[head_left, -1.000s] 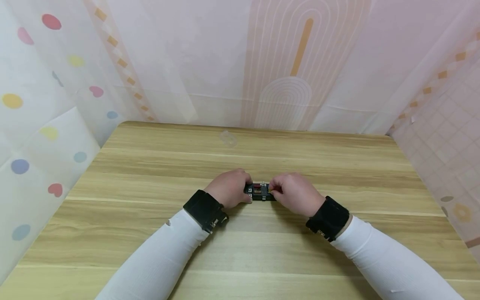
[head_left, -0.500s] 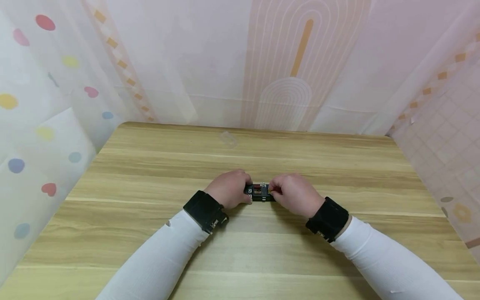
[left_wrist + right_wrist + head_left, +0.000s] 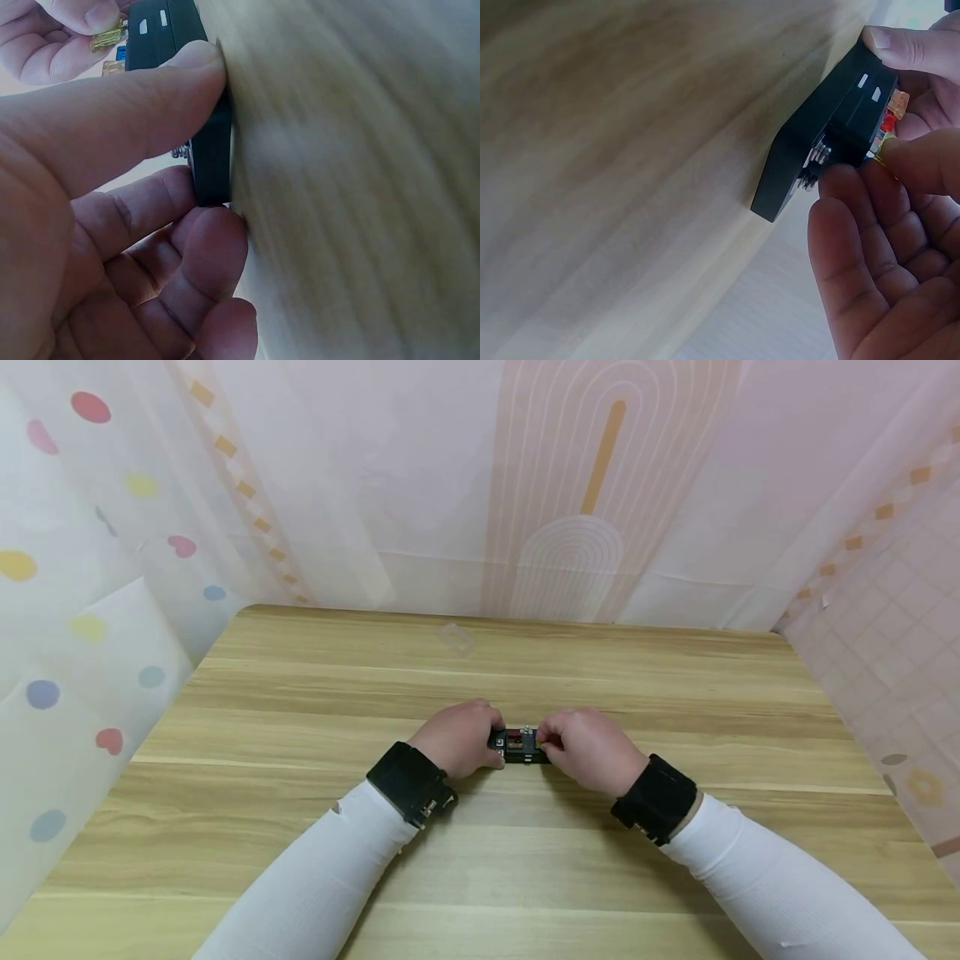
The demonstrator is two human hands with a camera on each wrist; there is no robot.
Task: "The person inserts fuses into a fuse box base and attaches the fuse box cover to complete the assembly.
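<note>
Both hands mostly hide fuse block.

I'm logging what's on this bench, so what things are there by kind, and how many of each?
Black fuse holder block: 1
Yellow fuse pinched in the right hand: 1
Fuses seated in the block, red, orange and blue: at least 3
Black wrist straps: 2
Wooden table: 1
The left hand grips the block.
Total: at least 8

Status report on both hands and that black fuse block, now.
Left hand grips the black fuse block on the wooden table. Right hand pinches a yellow fuse at it. Nothing obstructing.
</note>
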